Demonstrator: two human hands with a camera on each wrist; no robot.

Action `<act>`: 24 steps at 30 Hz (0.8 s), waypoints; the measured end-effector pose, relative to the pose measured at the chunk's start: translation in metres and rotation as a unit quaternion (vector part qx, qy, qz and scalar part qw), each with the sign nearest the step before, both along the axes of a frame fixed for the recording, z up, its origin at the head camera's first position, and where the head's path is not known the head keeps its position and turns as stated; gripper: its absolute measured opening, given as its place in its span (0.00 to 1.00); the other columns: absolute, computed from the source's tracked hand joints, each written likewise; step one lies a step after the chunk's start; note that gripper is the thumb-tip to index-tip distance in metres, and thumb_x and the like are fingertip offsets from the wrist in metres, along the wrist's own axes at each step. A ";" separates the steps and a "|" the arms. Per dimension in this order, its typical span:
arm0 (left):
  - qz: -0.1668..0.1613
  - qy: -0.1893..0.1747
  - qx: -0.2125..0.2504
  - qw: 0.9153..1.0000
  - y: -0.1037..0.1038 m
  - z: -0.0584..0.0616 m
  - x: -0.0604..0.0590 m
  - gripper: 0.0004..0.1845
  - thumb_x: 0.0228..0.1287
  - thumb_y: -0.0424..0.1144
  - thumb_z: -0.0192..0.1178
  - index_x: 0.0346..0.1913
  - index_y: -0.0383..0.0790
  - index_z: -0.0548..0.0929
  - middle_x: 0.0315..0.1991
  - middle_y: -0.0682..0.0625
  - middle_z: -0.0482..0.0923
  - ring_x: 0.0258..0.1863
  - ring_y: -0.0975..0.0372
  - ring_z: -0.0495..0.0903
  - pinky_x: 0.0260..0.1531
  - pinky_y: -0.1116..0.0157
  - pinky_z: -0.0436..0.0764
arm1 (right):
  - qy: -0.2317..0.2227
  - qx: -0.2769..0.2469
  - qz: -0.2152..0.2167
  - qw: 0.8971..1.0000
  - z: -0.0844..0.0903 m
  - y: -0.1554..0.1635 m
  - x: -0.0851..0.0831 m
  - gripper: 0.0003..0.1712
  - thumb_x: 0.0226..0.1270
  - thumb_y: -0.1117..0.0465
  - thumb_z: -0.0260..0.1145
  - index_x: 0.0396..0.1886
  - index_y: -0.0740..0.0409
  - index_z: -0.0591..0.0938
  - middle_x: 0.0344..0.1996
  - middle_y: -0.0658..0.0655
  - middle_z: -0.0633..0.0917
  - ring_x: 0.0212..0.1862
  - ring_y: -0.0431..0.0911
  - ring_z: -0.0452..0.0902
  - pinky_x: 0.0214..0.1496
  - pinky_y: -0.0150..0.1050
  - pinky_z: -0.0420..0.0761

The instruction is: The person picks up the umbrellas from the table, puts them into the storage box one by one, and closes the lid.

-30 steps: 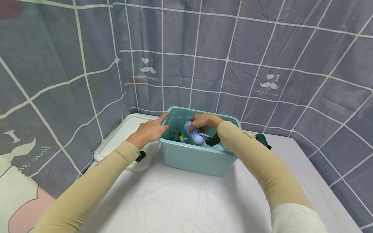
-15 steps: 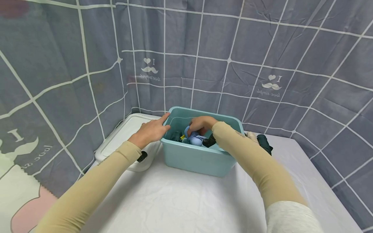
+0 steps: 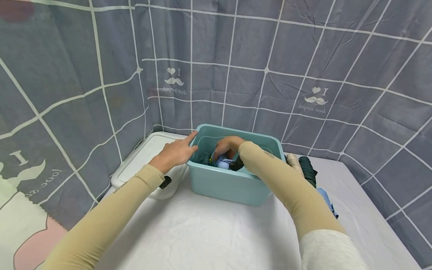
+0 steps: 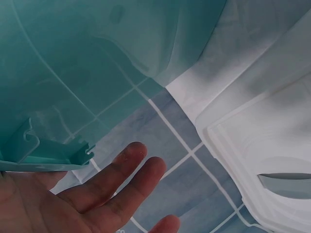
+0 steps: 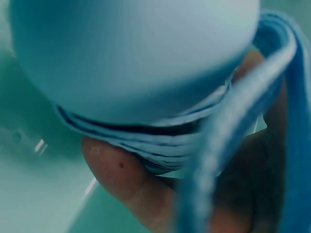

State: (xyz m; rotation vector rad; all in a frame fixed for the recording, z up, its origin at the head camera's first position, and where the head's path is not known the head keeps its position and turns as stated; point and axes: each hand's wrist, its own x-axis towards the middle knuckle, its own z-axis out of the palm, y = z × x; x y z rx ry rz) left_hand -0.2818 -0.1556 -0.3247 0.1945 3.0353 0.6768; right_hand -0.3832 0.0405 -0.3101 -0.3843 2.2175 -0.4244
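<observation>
Head view: teal bin (image 3: 233, 187) at frame centre on the white table (image 3: 202, 232). Its left rim is touched by the left hand (image 3: 173, 153), fingers straight; a light-blue folded umbrella (image 3: 222, 162) inside is gripped by the right hand (image 3: 227, 144).

Left wrist view: fingers (image 4: 116, 170) are seen extended beside the bin wall — nothing held.

Right wrist view: the blue item fills the frame, fingers (image 5: 126, 179) curled beneath.

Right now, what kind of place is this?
Likely a makeshift tabletop sorting station, not a real room: grid-print curtain as backdrop, white sheet over the surface, teal bin of rolled items beside a white lidded box.
</observation>
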 end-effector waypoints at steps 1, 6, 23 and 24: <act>-0.001 -0.001 0.000 1.000 0.000 0.000 0.000 0.36 0.75 0.55 0.40 0.82 0.59 0.45 0.73 0.43 0.69 0.66 0.40 0.73 0.62 0.31 0.64 | 0.002 0.005 0.002 1.000 0.000 -0.001 0.000 0.18 0.69 0.57 0.64 0.52 0.63 0.79 0.43 0.57 0.81 0.38 0.44 0.80 0.41 0.35 0.82; -0.004 -0.002 0.000 1.000 0.000 0.002 0.001 0.36 0.75 0.55 0.39 0.82 0.59 0.44 0.74 0.43 0.67 0.68 0.40 0.72 0.62 0.31 0.63 | 0.014 0.020 0.009 1.000 -0.002 -0.005 0.001 0.22 0.68 0.56 0.65 0.57 0.63 0.77 0.46 0.58 0.81 0.38 0.45 0.81 0.42 0.36 0.83; -0.006 -0.003 0.002 1.000 -0.002 0.000 0.001 0.36 0.75 0.54 0.38 0.82 0.59 0.43 0.74 0.44 0.67 0.67 0.41 0.72 0.62 0.31 0.63 | -0.008 0.046 0.032 0.998 -0.009 -0.011 -0.005 0.14 0.73 0.54 0.63 0.45 0.61 0.83 0.41 0.55 0.83 0.40 0.43 0.82 0.42 0.34 0.83; -0.006 -0.003 0.004 1.000 -0.002 0.001 0.002 0.36 0.75 0.54 0.38 0.82 0.58 0.43 0.74 0.44 0.67 0.68 0.41 0.72 0.62 0.31 0.64 | -0.011 0.043 0.031 0.999 -0.009 -0.012 -0.005 0.13 0.73 0.54 0.62 0.44 0.60 0.83 0.40 0.54 0.84 0.40 0.43 0.82 0.42 0.34 0.83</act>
